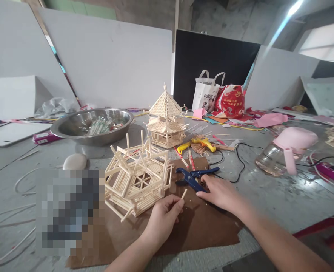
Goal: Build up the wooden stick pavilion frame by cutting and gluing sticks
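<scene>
My left hand [167, 213] pinches a short wooden stick [184, 193] between thumb and fingertips, and the stick points up and away. Over the lower handle of a blue hand cutter [191, 176] my right hand [219, 192] is closed, with the cutter's handles spread apart. Left of both hands stands an open six-sided frame of wooden sticks [142, 179], with a spoked floor and several upright posts. The brown sheet [200, 234] lies under the frame, the cutter and my hands.
A finished-looking stick pavilion [167, 124] stands behind the frame. Near it lie a yellow glue gun [183, 147] and loose sticks. A metal basin [67, 134] is at the left, a pink-lidded jug [290, 151] at the right, and a black cord [243, 162] between. A blurred patch covers the lower left.
</scene>
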The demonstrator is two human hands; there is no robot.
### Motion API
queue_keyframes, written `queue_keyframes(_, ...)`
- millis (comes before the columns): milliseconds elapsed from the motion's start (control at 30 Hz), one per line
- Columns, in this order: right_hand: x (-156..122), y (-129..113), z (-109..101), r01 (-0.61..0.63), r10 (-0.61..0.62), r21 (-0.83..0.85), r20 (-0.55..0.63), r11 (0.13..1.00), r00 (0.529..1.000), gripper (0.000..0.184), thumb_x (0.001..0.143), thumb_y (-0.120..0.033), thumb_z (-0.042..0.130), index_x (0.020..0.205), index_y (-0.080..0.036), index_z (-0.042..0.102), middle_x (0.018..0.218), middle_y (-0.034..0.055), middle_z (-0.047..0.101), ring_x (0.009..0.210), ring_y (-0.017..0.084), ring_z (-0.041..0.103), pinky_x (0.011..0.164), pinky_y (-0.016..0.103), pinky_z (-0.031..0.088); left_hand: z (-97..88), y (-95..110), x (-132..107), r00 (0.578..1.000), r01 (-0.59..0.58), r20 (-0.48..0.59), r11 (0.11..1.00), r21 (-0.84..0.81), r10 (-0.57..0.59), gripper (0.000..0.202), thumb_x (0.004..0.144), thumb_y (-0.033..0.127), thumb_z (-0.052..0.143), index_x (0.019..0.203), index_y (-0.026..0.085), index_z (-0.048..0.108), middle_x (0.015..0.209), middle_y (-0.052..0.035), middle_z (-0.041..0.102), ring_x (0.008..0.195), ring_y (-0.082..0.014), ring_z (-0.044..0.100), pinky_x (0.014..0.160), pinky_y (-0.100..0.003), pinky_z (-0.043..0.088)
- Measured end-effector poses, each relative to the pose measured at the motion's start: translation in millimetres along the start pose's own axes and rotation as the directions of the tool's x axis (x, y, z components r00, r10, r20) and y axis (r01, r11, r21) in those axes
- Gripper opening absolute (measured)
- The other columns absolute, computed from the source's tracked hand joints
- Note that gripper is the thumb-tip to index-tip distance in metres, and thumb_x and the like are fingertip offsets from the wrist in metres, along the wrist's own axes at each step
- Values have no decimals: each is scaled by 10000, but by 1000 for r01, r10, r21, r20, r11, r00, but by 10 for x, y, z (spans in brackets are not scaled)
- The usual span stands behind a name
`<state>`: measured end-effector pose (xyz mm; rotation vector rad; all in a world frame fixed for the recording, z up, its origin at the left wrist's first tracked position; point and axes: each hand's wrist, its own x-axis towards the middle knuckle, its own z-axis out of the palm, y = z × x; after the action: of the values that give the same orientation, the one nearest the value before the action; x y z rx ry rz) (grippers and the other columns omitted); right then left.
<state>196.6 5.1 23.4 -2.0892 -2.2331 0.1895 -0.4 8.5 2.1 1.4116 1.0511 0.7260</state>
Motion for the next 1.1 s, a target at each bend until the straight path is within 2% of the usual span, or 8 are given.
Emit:
queue_keyframes(200,-10,-60,179,-1,-1,-80,-33,997,999,326,775,-256,424,1083,-172,493,837,85,663,726,236,626,552,285,380,-2,-25,16,1000,-3,24,999,53,2,275,756,389,497,631,147,539,543,37,473,464,-83,417,451,-194,302)
queue_keyframes(367,-75,102,139,4,-40,-148,-243,989,969,317,783,-240,389,1047,-158,545,802,82,673,616,214,628,502,282,406,-10,-8,4,999,13,33,997,78,-15,268,751,365,485,601,147,525,525,30,471,464,-92,424,454,-203,311)
queue_keyframes(467,-125,275,94,-53,-21,-197,-358,979,934,328,767,-238,404,1049,-157,551,788,80,677,592,216,627,488,286,420,-9,8,-8,999,18,32,996,85,-21,251,745,346,481,600,147,531,517,30,467,463,-94,419,451,-203,308)
queue_keyframes(600,-274,417,47,-125,27,-200,-432,972,902,331,772,-263,405,1045,-149,553,828,87,680,629,224,637,519,299,450,-6,24,-13,999,26,34,996,84,-29,239,743,340,472,610,149,528,521,32,463,462,-94,417,448,-202,308)
queue_keyframes(700,-497,391,6,-114,37,-177,-388,978,921,334,765,-278,416,1046,-163,555,805,68,685,625,223,639,513,299,458,-3,28,-9,999,32,40,996,84,-36,253,749,353,461,613,149,524,519,32,459,462,-95,421,446,-201,309)
queue_keyframes(867,-730,263,10,-87,58,-135,-203,987,977,292,765,-307,424,993,-229,590,756,34,685,630,211,640,508,282,460,1,21,-9,999,21,47,995,100,-26,257,751,352,460,607,149,525,525,27,467,469,-97,425,454,-204,308)
queue_keyframes(967,-610,302,75,-138,121,-141,-121,980,985,292,777,-272,402,980,-209,603,812,69,683,695,224,641,558,289,461,5,14,-14,998,17,52,995,102,-23,250,753,347,459,616,150,526,529,26,469,475,-98,428,460,-204,313)
queue_keyframes(1100,-312,478,160,-199,189,-152,-77,968,979,316,787,-253,379,983,-154,607,831,111,676,732,243,636,585,298,448,1,3,-17,999,9,49,994,105,-14,250,760,340,457,614,150,528,536,26,466,477,-96,422,463,-203,313)
